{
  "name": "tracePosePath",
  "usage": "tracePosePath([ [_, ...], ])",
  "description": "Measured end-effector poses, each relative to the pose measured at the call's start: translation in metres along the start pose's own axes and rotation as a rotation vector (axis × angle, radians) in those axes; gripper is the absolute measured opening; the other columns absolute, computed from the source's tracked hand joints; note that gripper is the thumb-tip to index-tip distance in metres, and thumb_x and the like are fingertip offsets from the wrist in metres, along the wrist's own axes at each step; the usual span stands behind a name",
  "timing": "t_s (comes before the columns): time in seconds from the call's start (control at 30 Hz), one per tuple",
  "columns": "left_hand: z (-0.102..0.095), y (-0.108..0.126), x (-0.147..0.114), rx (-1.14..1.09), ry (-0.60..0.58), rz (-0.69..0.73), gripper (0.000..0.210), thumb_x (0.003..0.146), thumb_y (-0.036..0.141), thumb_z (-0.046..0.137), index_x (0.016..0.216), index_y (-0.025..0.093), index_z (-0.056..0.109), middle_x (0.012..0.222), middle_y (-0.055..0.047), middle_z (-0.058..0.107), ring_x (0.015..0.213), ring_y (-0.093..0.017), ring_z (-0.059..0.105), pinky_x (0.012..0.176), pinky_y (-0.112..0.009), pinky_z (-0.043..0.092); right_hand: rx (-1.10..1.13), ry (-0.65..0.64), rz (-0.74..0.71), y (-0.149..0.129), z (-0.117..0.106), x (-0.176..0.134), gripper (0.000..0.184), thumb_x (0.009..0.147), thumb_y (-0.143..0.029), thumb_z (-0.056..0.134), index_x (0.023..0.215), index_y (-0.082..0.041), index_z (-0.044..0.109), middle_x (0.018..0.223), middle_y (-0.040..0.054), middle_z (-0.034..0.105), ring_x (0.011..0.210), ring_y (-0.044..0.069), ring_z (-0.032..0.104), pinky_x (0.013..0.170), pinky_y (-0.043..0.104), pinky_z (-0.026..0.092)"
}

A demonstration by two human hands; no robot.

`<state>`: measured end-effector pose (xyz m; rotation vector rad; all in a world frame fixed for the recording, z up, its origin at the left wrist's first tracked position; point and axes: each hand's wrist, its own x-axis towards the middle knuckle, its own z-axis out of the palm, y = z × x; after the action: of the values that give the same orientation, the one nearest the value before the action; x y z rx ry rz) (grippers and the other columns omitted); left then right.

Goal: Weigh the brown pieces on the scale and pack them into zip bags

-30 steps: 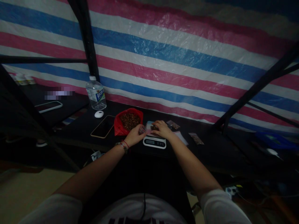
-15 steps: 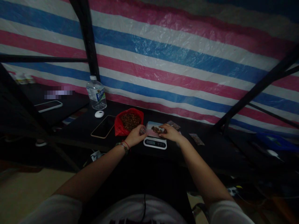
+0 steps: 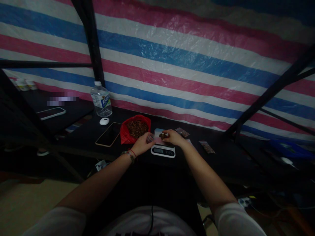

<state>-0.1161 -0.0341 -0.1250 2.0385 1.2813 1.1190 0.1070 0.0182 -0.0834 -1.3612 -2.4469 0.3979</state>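
A white digital scale (image 3: pixel 162 151) lies on the black table in front of me, with a small heap of brown dried pieces (image 3: pixel 161 135) on its pale plate. My right hand (image 3: pixel 174 137) is over the plate, its fingers curled round part of that heap. At the plate's left edge, my left hand (image 3: pixel 142 144) is closed on a small clear plastic bag (image 3: pixel 150 139); how much is inside is hard to see. Just behind my left hand stands a red plastic bag (image 3: pixel 125 134), its mouth wide, full of similar brown pieces (image 3: pixel 137 128).
Small filled clear packets (image 3: pixel 207 147) lie right of the scale, another packet (image 3: pixel 182 132) behind it. Left of the red bag are a phone (image 3: pixel 108 134), a white rounded case (image 3: pixel 104 121) and a large plastic bottle (image 3: pixel 101 100). Black metal posts (image 3: pixel 94 49) and a striped sheet (image 3: pixel 172 59) stand behind.
My right hand has moved left across the scale plate, and the brown pieces are now bunched closer together by its fingers. My left hand with the clear bag has stayed in place.
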Motion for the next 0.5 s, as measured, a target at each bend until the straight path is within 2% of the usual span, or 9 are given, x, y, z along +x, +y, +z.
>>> tracePosePath([
  [0.17,-0.001,0.003,0.0,-0.003,-0.01,-0.001,0.036,0.077,0.042,0.056,0.104,0.018,0.055,0.095,-0.005,0.064,0.085,-0.019,0.062,0.078,-0.031,0.048,0.026,-0.085,-0.056,-0.005,-0.003,0.009,0.023,0.075,-0.017,0.064,0.097,-0.017,0.07,0.096,0.0062,0.07,0.086,0.017,0.064,0.076,0.024,0.047],
  [0.37,-0.001,0.004,-0.001,-0.001,-0.007,-0.006,0.036,0.077,0.043,0.056,0.104,0.019,0.054,0.094,-0.004,0.064,0.084,-0.019,0.062,0.077,-0.031,0.048,-0.169,-0.06,-0.035,-0.009,-0.005,0.012,0.019,0.073,-0.013,0.061,0.087,-0.018,0.073,0.089,0.0074,0.071,0.082,0.019,0.065,0.073,0.024,0.046],
  [0.5,-0.002,0.005,-0.001,0.0,-0.016,-0.003,0.036,0.078,0.044,0.056,0.104,0.019,0.054,0.095,-0.005,0.064,0.084,-0.019,0.061,0.077,-0.031,0.047,-0.262,-0.055,-0.027,-0.013,-0.005,0.012,0.021,0.071,-0.011,0.06,0.087,-0.016,0.072,0.089,0.0098,0.071,0.08,0.021,0.064,0.07,0.025,0.045],
])
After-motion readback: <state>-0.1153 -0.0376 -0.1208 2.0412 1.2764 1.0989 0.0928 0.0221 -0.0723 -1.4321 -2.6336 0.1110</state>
